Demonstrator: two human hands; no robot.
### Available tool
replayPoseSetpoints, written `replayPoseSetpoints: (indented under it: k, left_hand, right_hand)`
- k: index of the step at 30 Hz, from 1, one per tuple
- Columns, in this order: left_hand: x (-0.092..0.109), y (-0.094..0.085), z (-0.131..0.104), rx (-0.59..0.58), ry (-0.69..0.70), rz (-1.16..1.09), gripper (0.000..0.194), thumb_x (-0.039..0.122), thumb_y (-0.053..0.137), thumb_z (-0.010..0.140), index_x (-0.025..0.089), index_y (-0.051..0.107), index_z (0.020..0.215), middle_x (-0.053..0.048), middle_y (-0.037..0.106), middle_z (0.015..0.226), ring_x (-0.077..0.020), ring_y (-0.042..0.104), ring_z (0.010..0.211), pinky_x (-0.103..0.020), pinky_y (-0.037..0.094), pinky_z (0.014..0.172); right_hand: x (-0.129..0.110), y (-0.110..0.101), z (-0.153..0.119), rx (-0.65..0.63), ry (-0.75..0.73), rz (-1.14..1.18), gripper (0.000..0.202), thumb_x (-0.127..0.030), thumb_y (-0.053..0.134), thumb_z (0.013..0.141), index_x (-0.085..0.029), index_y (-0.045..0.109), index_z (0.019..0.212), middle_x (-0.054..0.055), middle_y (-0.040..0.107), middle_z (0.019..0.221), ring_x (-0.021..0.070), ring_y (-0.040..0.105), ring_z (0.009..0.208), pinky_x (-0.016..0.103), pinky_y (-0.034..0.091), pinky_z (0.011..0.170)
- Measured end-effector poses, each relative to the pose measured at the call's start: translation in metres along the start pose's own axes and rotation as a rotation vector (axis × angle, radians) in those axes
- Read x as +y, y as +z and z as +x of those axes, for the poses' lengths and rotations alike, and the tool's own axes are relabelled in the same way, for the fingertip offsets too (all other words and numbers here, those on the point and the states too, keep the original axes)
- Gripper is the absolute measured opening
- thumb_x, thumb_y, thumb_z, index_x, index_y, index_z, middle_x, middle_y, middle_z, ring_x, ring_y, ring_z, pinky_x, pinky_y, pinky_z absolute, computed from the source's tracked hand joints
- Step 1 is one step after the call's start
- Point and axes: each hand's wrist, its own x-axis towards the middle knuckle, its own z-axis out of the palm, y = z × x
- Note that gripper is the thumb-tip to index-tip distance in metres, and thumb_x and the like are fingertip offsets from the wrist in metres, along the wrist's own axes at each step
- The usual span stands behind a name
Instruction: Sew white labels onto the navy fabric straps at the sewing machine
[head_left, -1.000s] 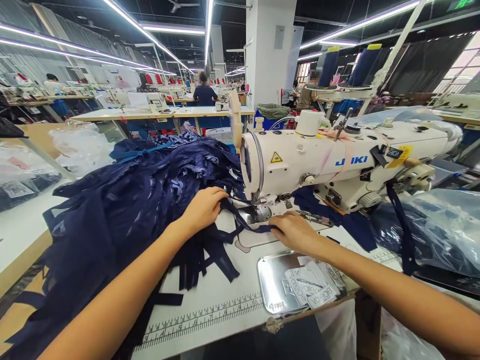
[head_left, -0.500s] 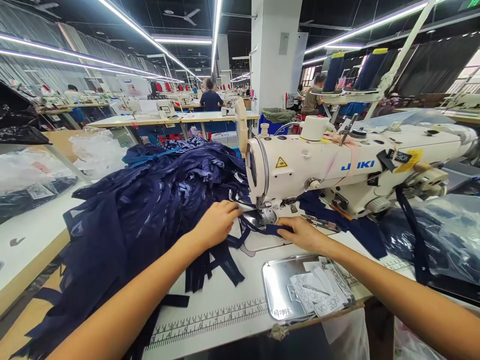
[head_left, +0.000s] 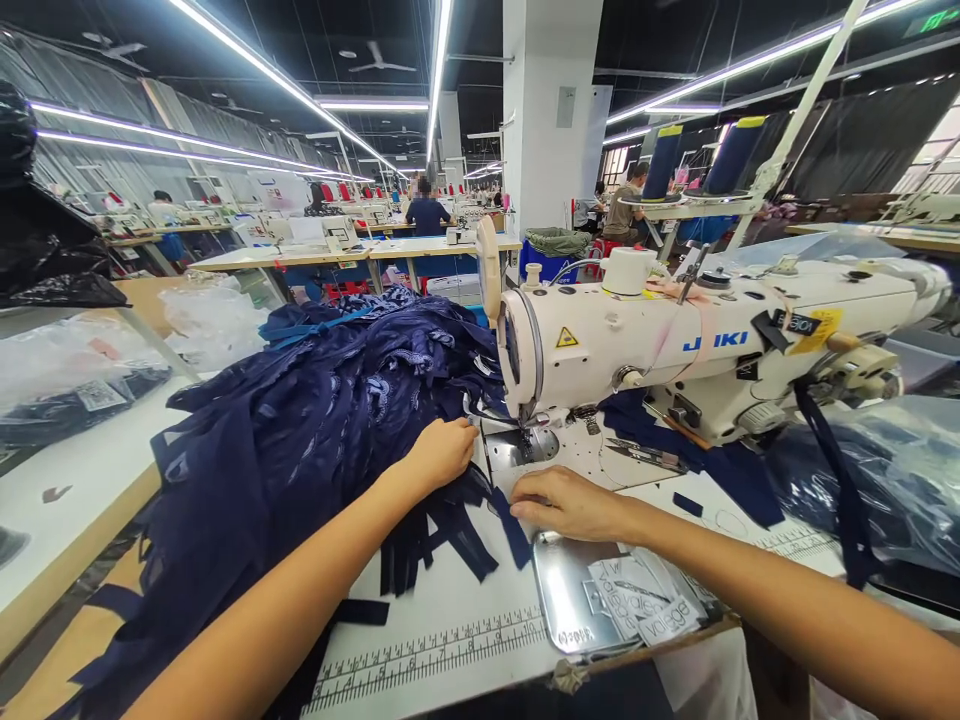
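A white sewing machine stands on the table, its needle area just above the metal plate. My left hand is left of the needle area, at the edge of a large heap of navy fabric; its fingers are closed, and what they hold is hidden. My right hand lies in front of the metal plate, fingers bent together beside a navy strip. Whether it grips that strip cannot be made out. Small scissors lie right of the needle.
A metal tray with white labels sits at the table's front edge. Behind the right arm lie a small navy piece, more navy cloth and a clear plastic bag. Navy thread cones stand behind the machine. People sit farther back.
My right hand has moved left and nearer, away from the needle plate. The navy piece it held there is no longer between its fingers. A small navy piece now lies to the right.
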Motion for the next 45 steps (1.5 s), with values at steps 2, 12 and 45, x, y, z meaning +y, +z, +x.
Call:
replayPoseSetpoints:
  k: [2,12,45]
  left_hand:
    - [0.003,0.001,0.014,0.007,-0.072,0.003,0.032,0.019,0.031,0.084,0.013,0.06,0.093,-0.012,0.064,0.088,-0.0236,0.062,0.079,-0.032,0.042,0.064]
    - [0.007,0.009,0.048,0.126,-0.279,-0.043,0.026,0.015,0.042,0.075,0.008,0.066,0.079,-0.019,0.065,0.084,-0.0263,0.062,0.081,-0.039,0.035,0.075]
    - [0.038,0.007,-0.028,0.137,0.294,0.189,0.025,0.002,0.036,0.077,0.008,0.058,0.088,-0.012,0.062,0.077,-0.022,0.057,0.074,-0.04,0.038,0.082]
  right_hand:
    - [0.0,0.001,0.005,0.017,0.021,-0.024,0.022,-0.027,0.044,0.083,-0.014,0.06,0.075,0.001,0.057,0.07,0.0105,0.048,0.063,0.022,0.035,0.061]
    - [0.009,0.0,0.006,0.04,0.062,-0.055,0.019,-0.025,0.045,0.081,-0.015,0.061,0.075,0.0,0.056,0.066,0.0096,0.047,0.06,0.021,0.034,0.058]
    - [0.034,-0.028,-0.041,0.208,0.169,-0.625,0.016,-0.019,0.045,0.084,-0.014,0.059,0.089,0.009,0.057,0.092,0.0205,0.051,0.087,0.031,0.037,0.074]
